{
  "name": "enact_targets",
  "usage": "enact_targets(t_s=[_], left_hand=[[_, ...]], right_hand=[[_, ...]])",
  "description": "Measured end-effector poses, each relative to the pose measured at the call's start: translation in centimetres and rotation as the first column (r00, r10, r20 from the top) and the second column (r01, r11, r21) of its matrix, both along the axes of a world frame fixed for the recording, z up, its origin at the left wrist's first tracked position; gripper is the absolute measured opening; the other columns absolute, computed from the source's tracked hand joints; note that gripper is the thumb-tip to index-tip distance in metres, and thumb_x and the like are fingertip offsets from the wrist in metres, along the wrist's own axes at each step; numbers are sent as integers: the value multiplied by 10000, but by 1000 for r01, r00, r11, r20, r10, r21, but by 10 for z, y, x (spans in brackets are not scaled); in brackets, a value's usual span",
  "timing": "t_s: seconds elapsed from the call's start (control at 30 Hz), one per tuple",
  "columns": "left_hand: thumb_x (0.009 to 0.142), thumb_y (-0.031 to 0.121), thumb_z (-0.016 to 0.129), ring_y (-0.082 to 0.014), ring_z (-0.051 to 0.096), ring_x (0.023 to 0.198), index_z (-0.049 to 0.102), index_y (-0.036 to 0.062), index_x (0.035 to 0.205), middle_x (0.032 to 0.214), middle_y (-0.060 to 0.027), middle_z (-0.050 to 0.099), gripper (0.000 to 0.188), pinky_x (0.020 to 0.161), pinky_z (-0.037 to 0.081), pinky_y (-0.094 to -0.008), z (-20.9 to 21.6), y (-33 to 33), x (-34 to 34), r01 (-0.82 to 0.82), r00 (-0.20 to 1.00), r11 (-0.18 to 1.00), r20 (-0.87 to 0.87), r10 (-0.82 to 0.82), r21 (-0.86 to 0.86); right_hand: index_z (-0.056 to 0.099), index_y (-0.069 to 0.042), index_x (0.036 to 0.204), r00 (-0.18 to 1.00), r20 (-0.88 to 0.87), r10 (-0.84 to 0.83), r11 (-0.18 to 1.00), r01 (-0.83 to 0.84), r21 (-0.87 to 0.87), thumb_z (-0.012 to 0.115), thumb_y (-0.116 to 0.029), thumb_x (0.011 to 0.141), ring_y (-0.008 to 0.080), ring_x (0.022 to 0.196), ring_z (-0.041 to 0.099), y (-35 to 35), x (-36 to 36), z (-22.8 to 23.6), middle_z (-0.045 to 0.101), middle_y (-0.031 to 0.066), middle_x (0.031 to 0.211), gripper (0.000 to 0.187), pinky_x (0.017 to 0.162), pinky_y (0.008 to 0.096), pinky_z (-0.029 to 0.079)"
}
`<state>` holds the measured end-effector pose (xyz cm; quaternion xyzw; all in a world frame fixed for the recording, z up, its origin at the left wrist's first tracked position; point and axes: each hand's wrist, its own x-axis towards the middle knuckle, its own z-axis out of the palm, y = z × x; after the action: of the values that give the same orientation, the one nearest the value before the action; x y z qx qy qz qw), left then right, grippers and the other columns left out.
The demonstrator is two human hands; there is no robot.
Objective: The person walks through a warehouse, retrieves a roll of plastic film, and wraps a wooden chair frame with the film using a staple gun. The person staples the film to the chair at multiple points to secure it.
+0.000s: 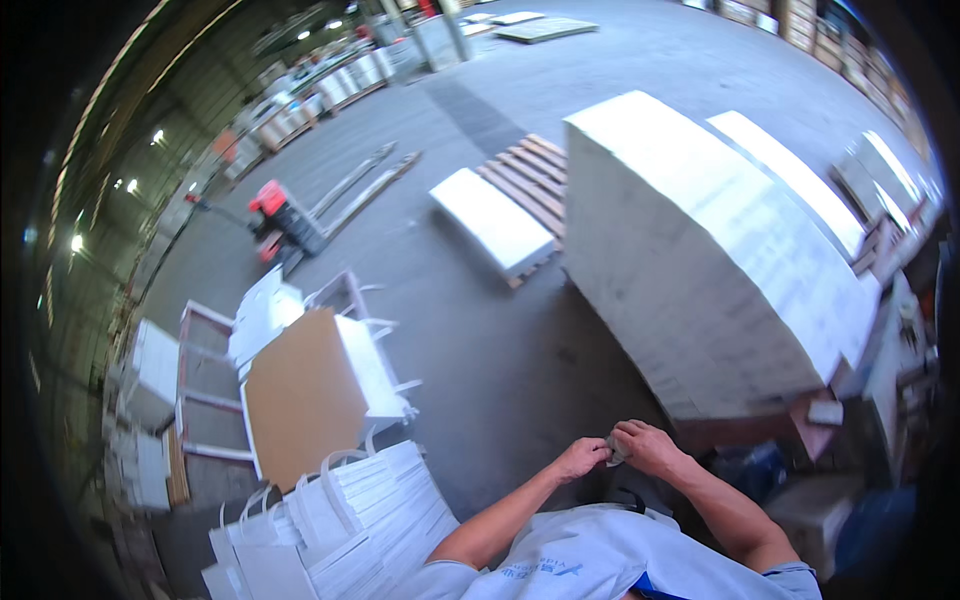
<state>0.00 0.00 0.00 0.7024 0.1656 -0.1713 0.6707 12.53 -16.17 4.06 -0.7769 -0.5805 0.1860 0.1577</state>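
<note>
Pinching a small pale crumpled thing [616, 453] between them, the person's 2 hands meet in front of the body, over the grey floor [480, 370]. The left hand [580, 459] is nearly closed, its fingers curled and their tips on the near-left side of the thing. The right hand [650, 447] is also nearly closed, folded in from the other side, with its fingertips on the same thing. What the thing is made of is too small and blurred to tell. Both forearms are bare, and below them shows a light grey-blue shirt [590, 565] with dark blue print.

Beyond the right hand rises a tall white stack [690, 265], its near lower edge close to the hand. To the left of the hands lies a pile of white flat pieces [370, 515] with pale loops of strap, and behind it sits a brown board [305, 390]. Farther out on the floor, a low white stack [493, 222] rests on a slatted wooden pallet [530, 178], and a red and black pallet jack [287, 228] stands to its left with 2 forks pointing away.
</note>
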Motion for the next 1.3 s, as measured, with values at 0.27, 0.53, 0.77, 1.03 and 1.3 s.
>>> enact_targets(t_s=[0.27, 0.53, 0.77, 1.03, 1.3], left_hand=[[925, 186, 556, -145, 573, 704, 667, -12, 878, 744, -60, 634, 232, 671, 475, -308, -25, 77, 8, -365, 931, 931, -9, 365, -15], [938, 218, 560, -147, 565, 719, 663, 3, 904, 754, -61, 632, 241, 683, 463, -311, -17, 207, 37, -622, 782, 780, -3, 623, 69], [952, 219, 546, -136, 554, 717, 655, 8, 909, 748, -44, 614, 242, 684, 456, -300, -26, 340, 58, -727, 686, 684, 50, 726, 50], [964, 197, 536, -120, 555, 716, 653, -8, 910, 769, -28, 625, 241, 681, 455, -276, -28, 540, 72, -740, 669, 672, 64, 740, -29], [961, 163, 548, -115, 567, 733, 655, 3, 910, 782, -32, 631, 199, 696, 462, -268, -3, 720, 90, -694, 719, 714, -35, 694, -95]], right_hand=[[603, -82, 1181, 850, 3, 527, 845, -524, 103, 664, -95, 738, 288, 1194, 546, 130, 67, -25, 585, 94, 1265, 448, 991, 383, 478], [521, -40, 1252, 881, -58, 470, 881, -472, -25, 758, -271, 722, 339, 1176, 542, 311, 113, -3, 547, 167, 1270, 625, 967, 430, 483], [554, -55, 1194, 887, -18, 461, 884, -460, -79, 750, -316, 739, 355, 1112, 550, 470, 134, 2, 566, 174, 1188, 559, 941, 444, 486], [561, -110, 1273, 717, 24, 697, 716, -693, -85, 705, -119, 767, 323, 1198, 493, 675, 156, 13, 556, 114, 1269, 526, 1021, 408, 433], [591, -121, 1237, 655, 88, 751, 659, -751, -33, 629, -104, 865, 305, 1173, 539, 842, 184, 19, 559, 85, 1292, 375, 995, 407, 455]])
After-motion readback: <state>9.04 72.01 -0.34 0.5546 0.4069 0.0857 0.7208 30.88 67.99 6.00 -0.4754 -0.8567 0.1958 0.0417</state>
